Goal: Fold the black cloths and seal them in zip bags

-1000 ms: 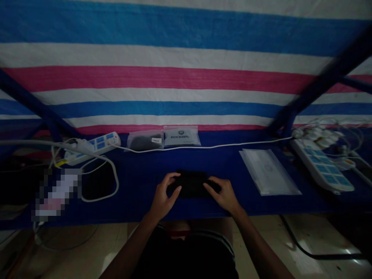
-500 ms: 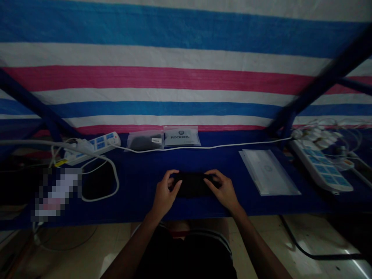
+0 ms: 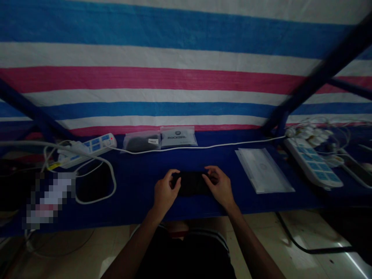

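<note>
A dark, soft-looking rectangular black item (image 3: pixel 192 183), maybe folded cloth, lies on the blue tabletop in front of me; too dim to tell its kind. My left hand (image 3: pixel 167 190) grips its left end, thumb in front and fingers behind. At the other end, my right hand (image 3: pixel 219 186) has its thumb and curled fingers around the right edge. Beyond my hands lie a clear bag with a dark item (image 3: pixel 142 142) and a labelled, printed bag (image 3: pixel 178 137). A frosted plastic bag (image 3: pixel 265 170) rests flat to the right of my right hand.
Power strips stand at the left (image 3: pixel 87 150) and right (image 3: pixel 315 162), with tangled cords. A white cable (image 3: pixel 203 147) runs across the back of the blue table (image 3: pixel 130 209). Blue metal bars (image 3: pixel 314 81) slant at both sides before a striped sheet (image 3: pixel 174 77).
The view has shifted slightly to the right. Both hands stay at the ends of the black item, with the right fingers a little raised.
</note>
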Demonstrator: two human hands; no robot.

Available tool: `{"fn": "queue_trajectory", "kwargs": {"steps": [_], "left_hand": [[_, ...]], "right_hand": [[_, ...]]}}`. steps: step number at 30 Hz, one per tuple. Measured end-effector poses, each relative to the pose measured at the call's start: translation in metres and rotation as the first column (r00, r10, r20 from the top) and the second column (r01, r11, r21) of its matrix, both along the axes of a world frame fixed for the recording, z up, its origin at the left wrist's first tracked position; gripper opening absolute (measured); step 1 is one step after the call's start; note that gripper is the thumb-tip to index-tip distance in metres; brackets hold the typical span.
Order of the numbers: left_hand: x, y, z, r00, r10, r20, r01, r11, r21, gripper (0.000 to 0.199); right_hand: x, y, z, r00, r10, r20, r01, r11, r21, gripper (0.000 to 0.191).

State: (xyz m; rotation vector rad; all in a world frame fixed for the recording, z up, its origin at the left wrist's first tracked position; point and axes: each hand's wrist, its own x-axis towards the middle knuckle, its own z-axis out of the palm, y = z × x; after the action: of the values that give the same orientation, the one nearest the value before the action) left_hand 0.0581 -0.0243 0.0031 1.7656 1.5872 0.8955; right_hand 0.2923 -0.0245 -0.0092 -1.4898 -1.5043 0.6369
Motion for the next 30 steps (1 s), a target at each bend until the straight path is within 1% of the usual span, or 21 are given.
{"fn": "queue_trajectory", "kwargs": {"steps": [2, 3, 5, 6, 7, 8, 9, 10, 12, 13, 15, 17, 19, 21, 22, 23, 25, 27, 28, 30], "left_hand": [[0.001, -0.001, -0.001, 1.000, 0.008, -0.012, -0.008, 1.000, 0.016, 0.021], [0.001, -0.001, -0.002, 1.000, 0.012, -0.012, -0.011, 1.000, 0.024, 0.021], [0.001, -0.002, -0.004, 1.000, 0.012, -0.002, -0.012, 0.999, 0.032, 0.020], [0.001, -0.002, -0.005, 1.000, 0.011, 0.005, -0.011, 0.999, 0.031, 0.020], [0.001, -0.003, -0.005, 1.000, 0.008, 0.013, -0.008, 1.000, 0.029, 0.020], [0.000, -0.003, -0.006, 1.000, 0.003, 0.023, -0.004, 1.000, 0.028, 0.019], [0.000, -0.003, -0.006, 0.999, 0.000, 0.033, -0.001, 1.000, 0.031, 0.018], [0.000, -0.002, -0.007, 0.999, -0.001, 0.042, -0.001, 0.999, 0.037, 0.016], [-0.001, -0.001, -0.007, 0.999, 0.003, 0.055, -0.006, 0.998, 0.058, 0.013], [-0.001, -0.001, -0.008, 0.998, 0.008, 0.056, -0.012, 0.997, 0.074, 0.011], [-0.002, 0.001, -0.009, 0.999, 0.020, 0.049, -0.026, 0.992, 0.120, 0.009], [-0.001, 0.002, -0.010, 0.999, 0.027, 0.034, -0.032, 0.985, 0.171, 0.010], [-0.001, 0.001, -0.010, 0.999, 0.036, 0.010, -0.037, 0.975, 0.220, 0.015], [0.001, -0.004, -0.008, 0.998, 0.051, -0.032, -0.039, 0.953, 0.300, 0.022], [0.002, -0.007, -0.008, 0.997, 0.042, -0.065, -0.016, 0.936, 0.352, 0.026], [0.004, -0.011, -0.007, 0.994, 0.012, -0.109, 0.033, 0.916, 0.401, 0.030], [0.006, -0.019, -0.007, 0.969, -0.098, -0.225, 0.191, 0.878, 0.440, 0.039], [0.008, -0.024, -0.009, 0.918, -0.200, -0.341, 0.333, 0.856, 0.395, 0.048], [0.008, -0.025, -0.010, 0.894, -0.223, -0.388, 0.370, 0.857, 0.359, 0.051], [0.008, -0.025, -0.015, 0.858, -0.232, -0.458, 0.394, 0.870, 0.296, 0.056]], "right_hand": [[0.000, -0.004, 0.004, 0.999, -0.025, 0.037, 0.022, 0.996, 0.086, 0.025], [-0.002, -0.008, 0.007, 0.996, -0.054, 0.069, 0.043, 0.986, 0.159, 0.022], [-0.008, -0.018, 0.016, 0.983, -0.123, 0.138, 0.073, 0.944, 0.322, 0.016], [-0.013, -0.023, 0.021, 0.975, -0.145, 0.170, 0.069, 0.918, 0.390, 0.015], [-0.020, -0.029, 0.026, 0.971, -0.137, 0.197, 0.041, 0.905, 0.424, 0.015], [-0.027, -0.033, 0.029, 0.969, -0.100, 0.226, -0.008, 0.902, 0.432, 0.018], [-0.034, -0.035, 0.032, 0.963, -0.049, 0.265, -0.068, 0.908, 0.413, 0.022], [-0.040, -0.036, 0.033, 0.948, 0.010, 0.318, -0.132, 0.922, 0.365, 0.028], [-0.050, -0.033, 0.030, 0.896, 0.102, 0.431, -0.220, 0.947, 0.233, 0.042], [-0.053, -0.030, 0.026, 0.864, 0.132, 0.486, -0.239, 0.957, 0.164, 0.047], [-0.055, -0.022, 0.017, 0.801, 0.167, 0.574, -0.241, 0.969, 0.054, 0.055], [-0.054, -0.017, 0.008, 0.756, 0.182, 0.628, -0.229, 0.974, -0.006, 0.059], [-0.053, -0.016, 0.002, 0.733, 0.182, 0.655, -0.222, 0.975, -0.023, 0.061], [-0.052, -0.016, 0.000, 0.722, 0.176, 0.669, -0.219, 0.976, -0.021, 0.062], [-0.052, -0.017, -0.001, 0.718, 0.176, 0.674, -0.221, 0.975, -0.020, 0.062], [-0.052, -0.017, -0.001, 0.714, 0.177, 0.678, -0.222, 0.975, -0.020, 0.062], [-0.053, -0.017, -0.002, 0.705, 0.182, 0.685, -0.228, 0.973, -0.025, 0.062], [-0.053, -0.017, -0.003, 0.701, 0.183, 0.689, -0.228, 0.973, -0.026, 0.063], [-0.053, -0.016, -0.003, 0.701, 0.182, 0.690, -0.227, 0.973, -0.025, 0.063], [-0.052, -0.016, -0.004, 0.702, 0.182, 0.689, -0.231, 0.973, -0.022, 0.064]]}}
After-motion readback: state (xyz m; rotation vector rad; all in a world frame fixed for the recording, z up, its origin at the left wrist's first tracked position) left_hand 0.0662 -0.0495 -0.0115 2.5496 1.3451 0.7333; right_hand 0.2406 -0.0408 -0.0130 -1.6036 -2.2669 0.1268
